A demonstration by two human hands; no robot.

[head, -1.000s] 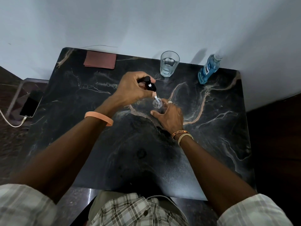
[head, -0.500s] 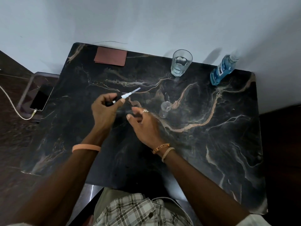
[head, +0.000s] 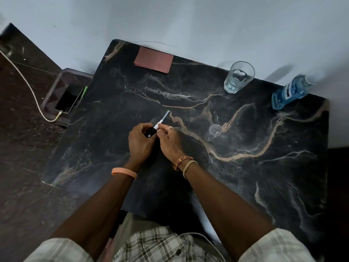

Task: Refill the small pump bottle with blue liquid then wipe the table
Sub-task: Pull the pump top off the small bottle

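Both hands meet at the middle of the frame: the left hand wraps the black pump head, while the right hand pinches its white collar, the thin dip tube pointing up and away. The small pump bottle, clear and open-mouthed, stands alone just right of them on the marble table. The blue liquid bottle, glossy plastic, leans at upper right, near a ribbed water glass. A flat reddish cloth lies at the top edge. I'd set the pump down with the tube clear of grit, then pour slowly into that narrow neck.
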